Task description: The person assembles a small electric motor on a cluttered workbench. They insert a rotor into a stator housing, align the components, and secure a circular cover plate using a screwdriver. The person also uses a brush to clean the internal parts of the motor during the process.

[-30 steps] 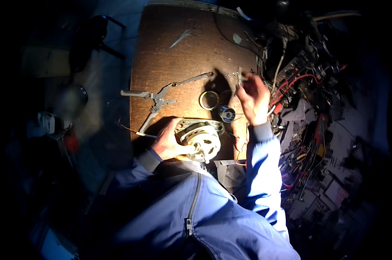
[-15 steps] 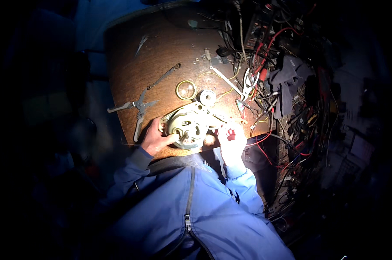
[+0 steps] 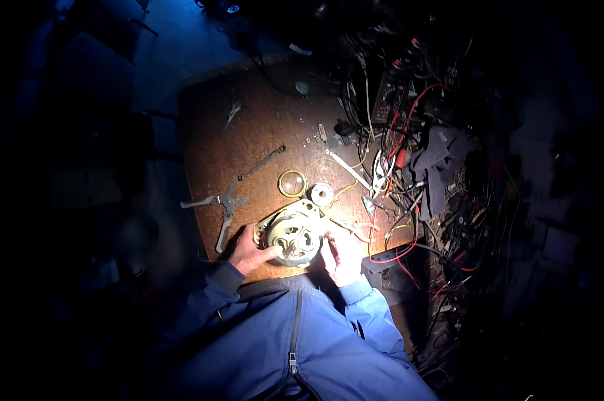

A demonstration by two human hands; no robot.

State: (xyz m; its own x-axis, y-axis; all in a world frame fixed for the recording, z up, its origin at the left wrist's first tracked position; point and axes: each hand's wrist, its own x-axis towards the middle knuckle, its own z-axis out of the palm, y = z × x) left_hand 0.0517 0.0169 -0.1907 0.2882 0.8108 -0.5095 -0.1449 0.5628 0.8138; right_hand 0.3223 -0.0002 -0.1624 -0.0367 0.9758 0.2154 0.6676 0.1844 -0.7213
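Observation:
A round, pale metal motor housing [image 3: 294,235] with openings in its top and a flat flange lies at the table's near edge. My left hand [image 3: 252,255] grips its left side, the thumb laid over the top. Against the housing's right side is my right hand [image 3: 343,257], its fingers bent together; glare hides whatever is between the fingertips. Just behind the housing stands a small pale spool [image 3: 322,194], with a yellow ring-shaped coil [image 3: 292,183] to its left. Pliers with reddish handles [image 3: 352,229] lie just beyond my right hand.
On the wooden table [image 3: 248,134], open grey pliers [image 3: 225,202], a wrench [image 3: 262,163] and a small pointed tool [image 3: 232,115] lie left. Tangled red and black cables [image 3: 409,134], white-handled pliers [image 3: 380,175] and a grey cloth [image 3: 439,157] crowd the right side.
My right hand has come left, from beside the housing to its right edge. My left hand keeps its hold. The whole view has shifted, so the table sits lower in the picture.

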